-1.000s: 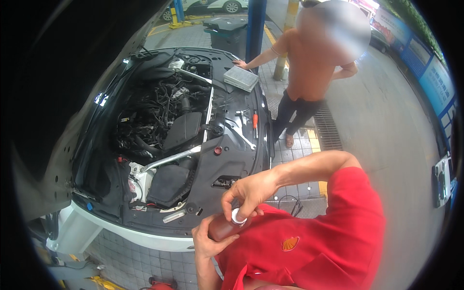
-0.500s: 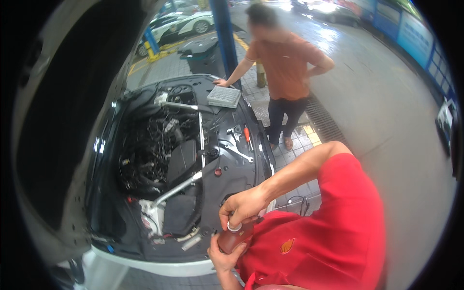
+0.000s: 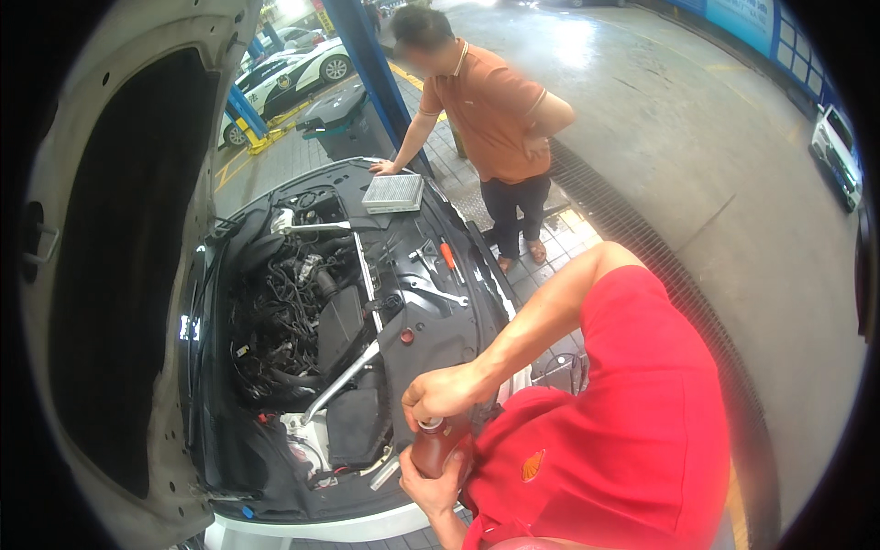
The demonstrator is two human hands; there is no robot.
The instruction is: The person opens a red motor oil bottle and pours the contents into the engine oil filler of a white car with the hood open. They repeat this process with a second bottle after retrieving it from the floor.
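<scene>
My left hand [image 3: 433,490] is wrapped round the lower part of a reddish-brown bottle [image 3: 440,454], holding it upright by the front edge of the open engine bay. At the bottle's pale mouth, my right hand [image 3: 445,394] has its fingers bent and pressed together. What those fingers pinch, if anything, is hidden. A small red round cap [image 3: 407,336] lies on the black engine-bay cover [image 3: 440,335] beyond my right hand. Farther off on that cover are a wrench [image 3: 435,291] and a screwdriver [image 3: 448,256] with an orange-red handle.
A person [image 3: 495,110] in an orange shirt stands at the car's far front corner, one hand on it beside a pleated filter [image 3: 393,193]. The raised hood [image 3: 128,229] fills the left. A blue post [image 3: 367,73] and a dark bin [image 3: 344,128] stand behind; a floor grate [image 3: 660,266] runs right.
The view has shifted, showing more of the raised hood. My right hand's fingers have moved slightly at the bottle's mouth, while my left hand keeps its hold. The person turns their head lower.
</scene>
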